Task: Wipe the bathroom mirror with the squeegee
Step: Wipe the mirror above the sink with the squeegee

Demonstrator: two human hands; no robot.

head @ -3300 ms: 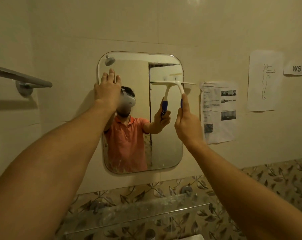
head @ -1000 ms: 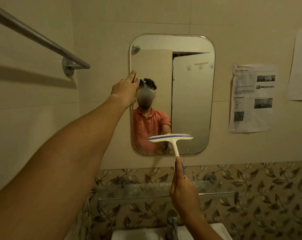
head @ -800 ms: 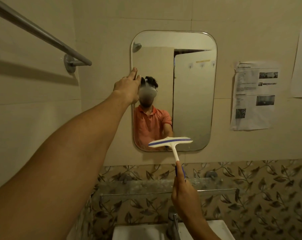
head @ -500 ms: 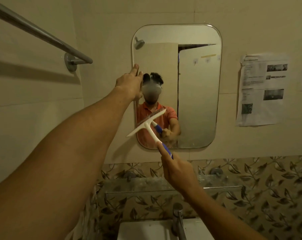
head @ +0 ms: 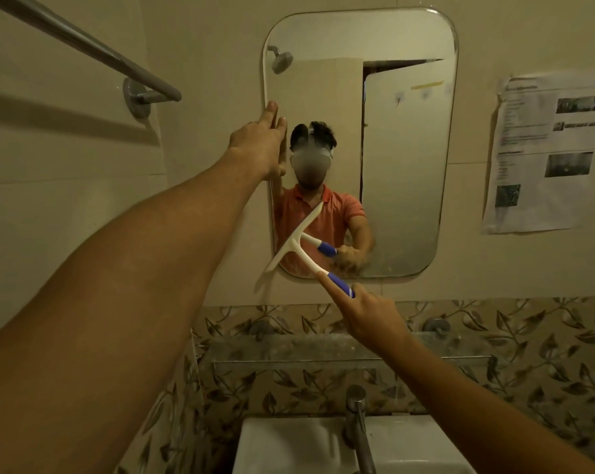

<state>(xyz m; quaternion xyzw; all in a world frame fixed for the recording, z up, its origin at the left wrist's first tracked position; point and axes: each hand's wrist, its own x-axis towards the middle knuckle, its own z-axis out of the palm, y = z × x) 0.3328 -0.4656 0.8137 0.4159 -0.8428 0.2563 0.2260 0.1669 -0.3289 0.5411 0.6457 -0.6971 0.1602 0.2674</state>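
A rounded rectangular mirror (head: 402, 159) hangs on the cream tiled wall. My left hand (head: 260, 142) rests flat with straight fingers on the mirror's left edge, about halfway up. My right hand (head: 364, 313) grips the blue handle of a white squeegee (head: 297, 246), index finger stretched along the handle. The squeegee's blade is tilted diagonally and lies over the mirror's lower left corner. The mirror shows a person in an orange shirt and the squeegee's reflection.
A metal towel bar (head: 84, 46) juts from the wall at upper left. Below the mirror runs a glass shelf (head: 350, 350) over leaf-patterned tiles, then a tap (head: 357, 425) and white basin (head: 296, 446). A printed paper sheet (head: 545, 155) is stuck right of the mirror.
The squeegee went down from the mirror's top right to its bottom, then swung left and tilted diagonally onto the lower left corner. My left hand stayed on the mirror's left edge.
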